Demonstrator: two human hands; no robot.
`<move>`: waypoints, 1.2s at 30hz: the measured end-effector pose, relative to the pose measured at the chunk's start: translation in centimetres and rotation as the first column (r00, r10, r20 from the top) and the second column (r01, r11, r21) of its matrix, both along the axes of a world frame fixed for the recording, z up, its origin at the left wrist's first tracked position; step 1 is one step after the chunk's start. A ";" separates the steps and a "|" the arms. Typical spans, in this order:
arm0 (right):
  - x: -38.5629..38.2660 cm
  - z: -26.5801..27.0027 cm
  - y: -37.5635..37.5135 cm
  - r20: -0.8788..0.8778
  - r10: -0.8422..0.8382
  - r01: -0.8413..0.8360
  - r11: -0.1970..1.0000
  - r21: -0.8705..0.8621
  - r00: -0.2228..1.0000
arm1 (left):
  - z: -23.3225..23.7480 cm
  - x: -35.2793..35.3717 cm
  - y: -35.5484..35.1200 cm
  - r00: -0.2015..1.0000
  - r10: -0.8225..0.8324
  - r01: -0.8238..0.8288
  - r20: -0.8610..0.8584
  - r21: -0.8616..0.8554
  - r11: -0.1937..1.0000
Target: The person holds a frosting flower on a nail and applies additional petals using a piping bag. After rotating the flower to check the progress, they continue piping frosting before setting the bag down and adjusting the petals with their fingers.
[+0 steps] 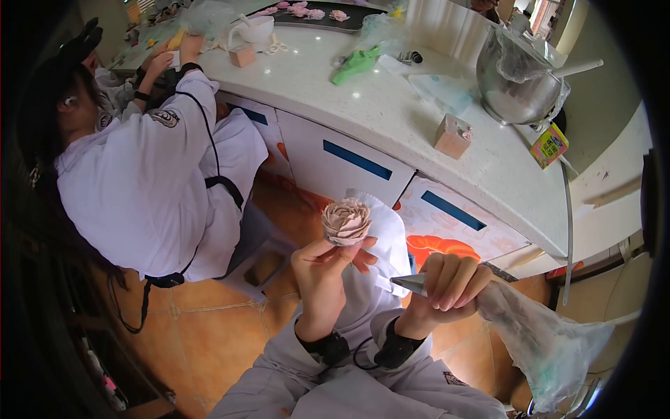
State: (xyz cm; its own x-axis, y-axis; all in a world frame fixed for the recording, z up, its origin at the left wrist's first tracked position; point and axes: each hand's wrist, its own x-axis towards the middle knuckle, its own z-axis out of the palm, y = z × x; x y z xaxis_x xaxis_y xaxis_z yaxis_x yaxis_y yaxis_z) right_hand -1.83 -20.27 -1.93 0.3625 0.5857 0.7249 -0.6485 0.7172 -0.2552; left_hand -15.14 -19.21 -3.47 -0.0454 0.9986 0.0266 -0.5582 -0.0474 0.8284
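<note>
My left hand point(328, 269) pinches the base of a pale pink piped icing rose point(346, 221), held upright, seemingly to spare its petals; at its four o'clock my right hand point(450, 283) grips a clear plastic piping bag point(537, 335), its metal tip point(410, 282) pointing toward nine o'clock.

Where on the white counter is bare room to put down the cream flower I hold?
The cream flower would fit on the counter strip between the green piping bag and the small brown box, or along the front edge left of that box. Crowded: around the metal bowl and the far end by the white cup.
</note>
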 end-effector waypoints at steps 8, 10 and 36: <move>0.1 0.0 0.0 -0.030 0.001 0.000 1.000 0.024 1.000 | -0.3 -0.1 -0.1 0.998 -0.029 0.029 0.053 -0.008 1.000; 0.2 0.0 -0.1 -0.035 0.008 -0.007 0.999 0.034 0.999 | -0.3 -0.1 -0.2 0.996 -0.042 0.044 0.083 -0.022 0.999; 1.0 4.5 0.3 0.135 0.318 -0.345 0.881 0.324 0.938 | 0.9 0.1 -2.5 0.844 -0.353 0.407 0.404 -0.054 0.912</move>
